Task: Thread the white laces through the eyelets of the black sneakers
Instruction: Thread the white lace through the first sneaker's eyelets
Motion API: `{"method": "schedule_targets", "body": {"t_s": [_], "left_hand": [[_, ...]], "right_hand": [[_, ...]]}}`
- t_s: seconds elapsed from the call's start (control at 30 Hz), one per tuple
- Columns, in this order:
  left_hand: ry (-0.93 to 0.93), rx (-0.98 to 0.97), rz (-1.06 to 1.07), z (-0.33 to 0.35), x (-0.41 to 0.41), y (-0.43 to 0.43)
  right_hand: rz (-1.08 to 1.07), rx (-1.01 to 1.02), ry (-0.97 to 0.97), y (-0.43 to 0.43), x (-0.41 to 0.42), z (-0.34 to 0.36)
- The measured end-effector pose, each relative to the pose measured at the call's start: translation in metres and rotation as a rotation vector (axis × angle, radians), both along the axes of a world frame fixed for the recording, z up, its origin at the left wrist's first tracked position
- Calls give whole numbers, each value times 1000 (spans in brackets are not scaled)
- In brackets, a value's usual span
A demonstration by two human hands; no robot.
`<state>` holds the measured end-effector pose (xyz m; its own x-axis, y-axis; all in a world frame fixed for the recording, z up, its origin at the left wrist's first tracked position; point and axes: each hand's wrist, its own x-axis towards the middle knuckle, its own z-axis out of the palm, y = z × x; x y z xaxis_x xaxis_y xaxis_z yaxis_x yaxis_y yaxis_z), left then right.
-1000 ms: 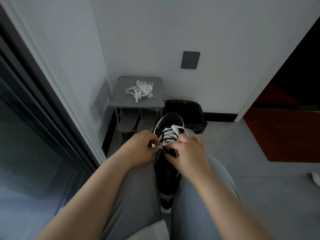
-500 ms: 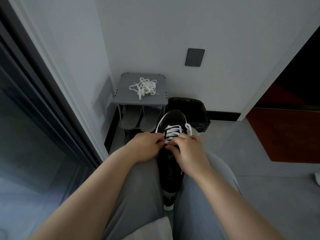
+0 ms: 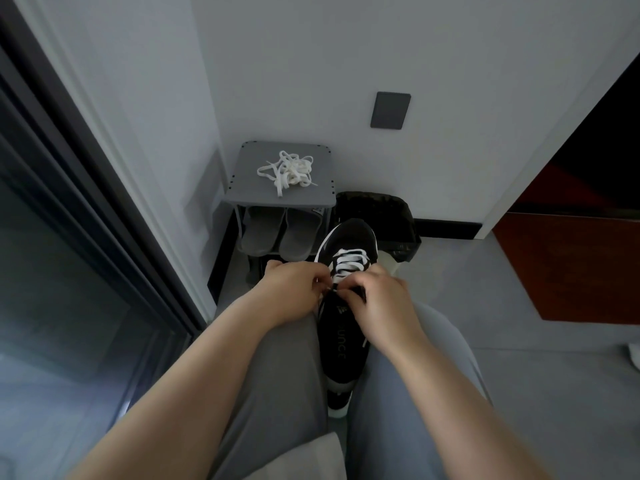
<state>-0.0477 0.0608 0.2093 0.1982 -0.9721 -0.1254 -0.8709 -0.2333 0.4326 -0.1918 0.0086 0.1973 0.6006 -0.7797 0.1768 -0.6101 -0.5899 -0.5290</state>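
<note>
A black sneaker [image 3: 341, 341] lies wedged between my knees, toe pointing away. A white lace [image 3: 349, 265] crosses its front eyelets in several rows. My left hand [image 3: 294, 292] sits at the shoe's left side, fingertips pinching the lace near the middle eyelets. My right hand [image 3: 384, 306] rests on the shoe's right side, fingers curled onto the lace at the same spot. The fingertips hide the exact eyelet. A second loose white lace [image 3: 289, 173] lies bundled on the grey shoe rack [image 3: 249, 188] beyond.
Grey slippers [image 3: 277, 233] stand on the rack's lower shelf. A black bin [image 3: 377, 209] sits right of the rack, against the wall. A dark glass door [image 3: 69, 271] runs along the left. Grey floor [image 3: 519, 306] spreads to the right, beside a red-brown panel [image 3: 581, 268].
The view has shifted slightly, so the rack and shoe sit further right. Both hands stay at the middle eyelets; the right hand's fingers have curled in closer on the lace.
</note>
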Motion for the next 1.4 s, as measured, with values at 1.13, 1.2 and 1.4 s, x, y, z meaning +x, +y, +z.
{"method": "schedule_targets", "body": {"t_s": [1.13,1.2,1.4], "left_hand": [[233,-168,-127,7,-7,18],[264,-195,-150,9,-6,17],[421,-182,-37,10,-3,18]], "right_hand": [[-23,-9,-74,32,-31,8],[-81,-52,-151,29,-30,9],[-107,266,-172,19,-25,15]]}}
